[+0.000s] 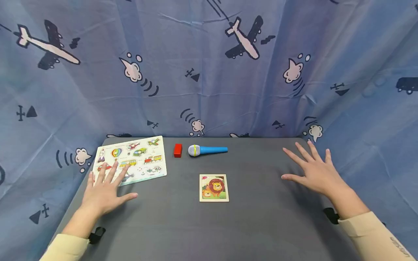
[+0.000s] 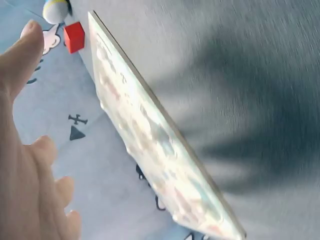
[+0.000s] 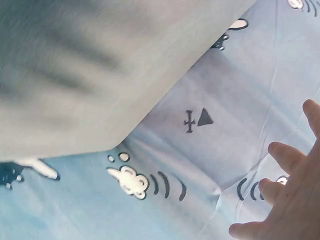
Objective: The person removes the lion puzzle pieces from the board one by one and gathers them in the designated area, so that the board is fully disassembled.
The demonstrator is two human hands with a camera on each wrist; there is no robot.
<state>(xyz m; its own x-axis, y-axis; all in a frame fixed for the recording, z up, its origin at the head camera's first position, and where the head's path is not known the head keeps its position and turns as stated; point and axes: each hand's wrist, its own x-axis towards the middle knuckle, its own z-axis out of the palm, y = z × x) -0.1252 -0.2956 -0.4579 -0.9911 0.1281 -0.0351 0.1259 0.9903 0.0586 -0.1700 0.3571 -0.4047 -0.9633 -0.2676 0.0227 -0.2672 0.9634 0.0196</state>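
Observation:
My left hand (image 1: pixel 102 195) hovers with spread fingers at the near edge of a white picture board (image 1: pixel 151 148) of vehicle pieces. In the left wrist view a gap shows between that hand and the board (image 2: pixel 145 135). Over the right side of the table, my right hand (image 1: pixel 318 172) is held up, its fingers spread, with nothing in it. A square wooden lion puzzle (image 1: pixel 213 188) lies near the table's middle, between the hands. Behind it are a red block (image 1: pixel 177 150) and a blue toy microphone (image 1: pixel 212 149) with a silver head.
All these things lie on a dark grey table (image 1: pixel 254 224). Blue cloth (image 1: pixel 209 65) printed with planes and clouds hangs behind it and at both sides. The table's back right corner (image 3: pixel 119 145) shows in the right wrist view.

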